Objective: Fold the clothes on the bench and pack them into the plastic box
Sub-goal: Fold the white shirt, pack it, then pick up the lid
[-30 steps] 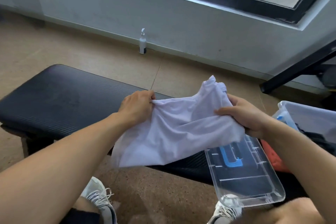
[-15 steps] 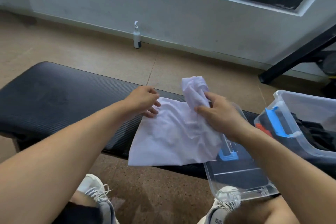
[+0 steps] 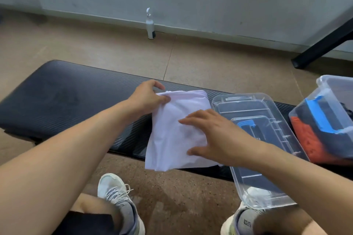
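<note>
Two bare hands worked a folded white garment (image 3: 172,135) on the black bench (image 3: 63,101). Left hand (image 3: 147,97) pinched its far left corner; right hand (image 3: 214,137) pressed flat, fingers spread. Beside it lay a clear lid (image 3: 277,160), then the plastic box (image 3: 328,120) holding clothes.

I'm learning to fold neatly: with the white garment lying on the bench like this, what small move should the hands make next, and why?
Probably fold once more: the left hand pinches the far corner of the white cloth garment while the right hand lies flat on it. It overhangs the near edge of the black padded bench, so it looks too long yet for the clear plastic box.
</note>
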Demonstrator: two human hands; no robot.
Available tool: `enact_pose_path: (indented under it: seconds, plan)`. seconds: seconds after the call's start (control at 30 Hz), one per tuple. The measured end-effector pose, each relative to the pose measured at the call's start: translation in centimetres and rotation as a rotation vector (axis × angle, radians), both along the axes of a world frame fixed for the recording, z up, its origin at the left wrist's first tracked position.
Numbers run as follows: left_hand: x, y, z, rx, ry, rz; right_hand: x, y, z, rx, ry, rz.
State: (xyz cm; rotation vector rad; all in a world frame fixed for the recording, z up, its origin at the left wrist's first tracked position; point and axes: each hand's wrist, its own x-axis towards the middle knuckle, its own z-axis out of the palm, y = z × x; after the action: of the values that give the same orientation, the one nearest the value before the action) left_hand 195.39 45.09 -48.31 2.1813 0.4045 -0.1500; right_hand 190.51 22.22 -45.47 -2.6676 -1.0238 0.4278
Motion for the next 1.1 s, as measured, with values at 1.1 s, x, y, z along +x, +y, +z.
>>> enact_pose_path:
  seconds: [1.1]
  plan:
    - [-2.0,1.4,2.2,0.817,0.15,-0.388,2.0,1.2,-1.3,-0.291,0.019,-0.189]
